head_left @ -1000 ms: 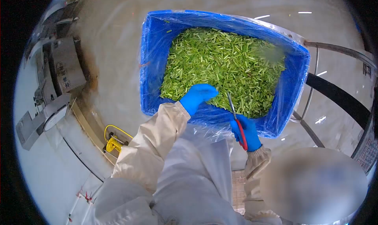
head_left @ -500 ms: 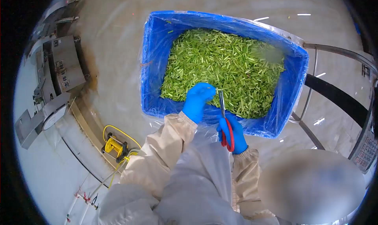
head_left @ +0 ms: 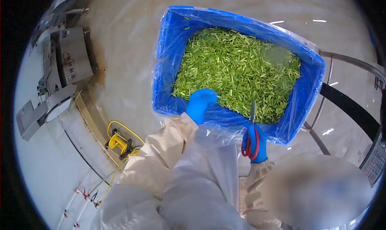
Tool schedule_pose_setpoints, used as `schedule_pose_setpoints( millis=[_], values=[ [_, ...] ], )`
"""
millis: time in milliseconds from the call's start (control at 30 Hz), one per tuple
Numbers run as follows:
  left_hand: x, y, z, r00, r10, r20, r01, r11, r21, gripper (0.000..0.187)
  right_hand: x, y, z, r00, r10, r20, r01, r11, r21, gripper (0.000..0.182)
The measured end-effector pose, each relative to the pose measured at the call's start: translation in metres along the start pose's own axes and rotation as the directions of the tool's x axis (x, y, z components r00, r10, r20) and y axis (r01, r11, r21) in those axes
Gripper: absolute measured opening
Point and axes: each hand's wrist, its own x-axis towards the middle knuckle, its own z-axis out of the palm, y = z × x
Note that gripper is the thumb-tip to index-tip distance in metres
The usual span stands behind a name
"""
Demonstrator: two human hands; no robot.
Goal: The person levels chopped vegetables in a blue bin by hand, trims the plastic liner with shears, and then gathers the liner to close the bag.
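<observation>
A blue bin [head_left: 161,85] with a clear plastic liner holds many short cut green stalks [head_left: 237,69]. My left hand [head_left: 200,104], in a blue glove, is over the bin's near side, its fingers pressed together at the edge of the stalks; a small green piece shows at its fingertips. In my right hand [head_left: 255,144], also gloved in blue, are red-handled scissors [head_left: 252,111], their blades together and pointing away from me over the bin's near wall. The two hands are apart.
Metal rails [head_left: 354,61] and a dark bar [head_left: 350,105] stand at the right. Metal equipment [head_left: 74,57] is at the far left, with a yellow hose reel [head_left: 119,143] on the floor at lower left. A blurred pale round shape [head_left: 317,189] covers the lower right.
My right hand has moved right with the scissors, away from my left hand, and the blades now point straighter ahead. The bin sits slightly further right in view.
</observation>
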Motion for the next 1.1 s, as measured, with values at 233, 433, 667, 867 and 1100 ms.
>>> schedule_pose_setpoints(
  millis=[233,433,667,867,1100],
  values=[
    [-0.005,0.014,0.003,0.985,-0.163,-0.065,0.165,0.986,0.038,0.013,-0.012,-0.004,0.014,0.985,0.083,0.153,-0.078,0.996,-0.039,0.021],
    [0.063,0.018,-0.019,0.971,0.210,0.110,-0.112,-0.004,0.994,0.012,-0.013,-0.002,0.001,0.995,0.073,0.074,-0.068,0.995,-0.069,0.024],
    [0.135,0.042,-0.006,0.819,0.207,0.535,-0.351,-0.557,0.753,0.041,-0.010,0.006,-0.017,0.998,0.038,0.051,-0.035,0.997,-0.067,0.024],
    [0.118,0.030,-0.071,0.954,-0.092,0.285,-0.276,-0.641,0.716,0.043,-0.018,0.005,-0.040,1.000,-0.028,-0.008,0.027,0.998,-0.053,0.019],
    [0.053,0.043,-0.029,0.856,0.171,0.487,-0.307,-0.590,0.747,0.026,-0.015,0.019,-0.073,0.971,0.004,-0.240,-0.049,0.982,-0.183,0.020]
  ],
)
